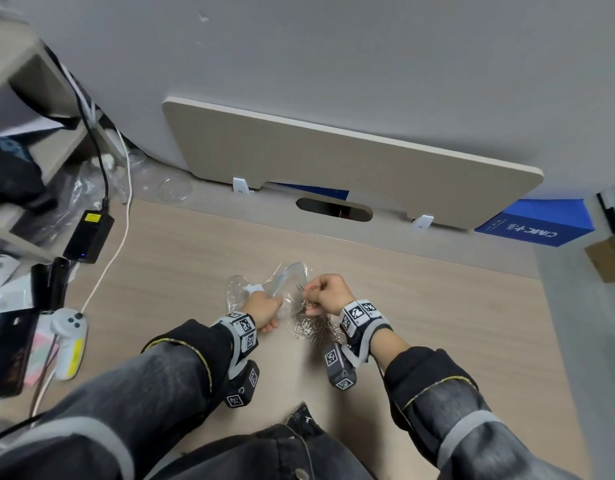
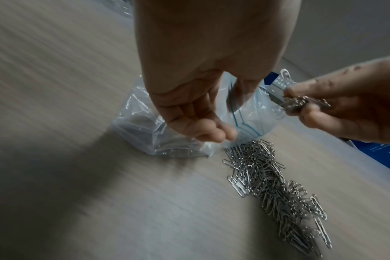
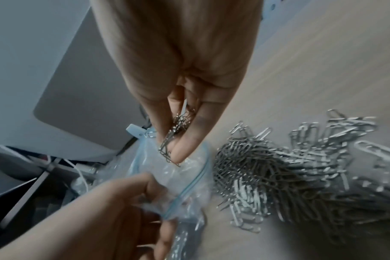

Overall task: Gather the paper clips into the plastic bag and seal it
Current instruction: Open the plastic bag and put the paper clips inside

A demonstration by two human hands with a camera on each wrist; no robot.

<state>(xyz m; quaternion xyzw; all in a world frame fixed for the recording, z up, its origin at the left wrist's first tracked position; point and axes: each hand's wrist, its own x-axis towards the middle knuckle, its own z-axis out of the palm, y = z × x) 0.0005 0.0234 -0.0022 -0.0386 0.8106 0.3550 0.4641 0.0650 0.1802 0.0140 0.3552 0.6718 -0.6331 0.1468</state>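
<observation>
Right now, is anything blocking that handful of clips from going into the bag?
Nothing visible does. The left hand holds the clear plastic zip bag open by its rim, and the right hand pinches a bunch of silver paper clips right at the mouth.

one plastic bag, two hands, paper clips too many to count.

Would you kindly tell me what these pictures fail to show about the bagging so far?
- Clip count inside the plastic bag: crinkled film and the left hand hide it, left wrist view.
- Size of the right hand's pinched bunch: fingers cover it.
- Loose pile: cut off at the right wrist view's edge.
</observation>
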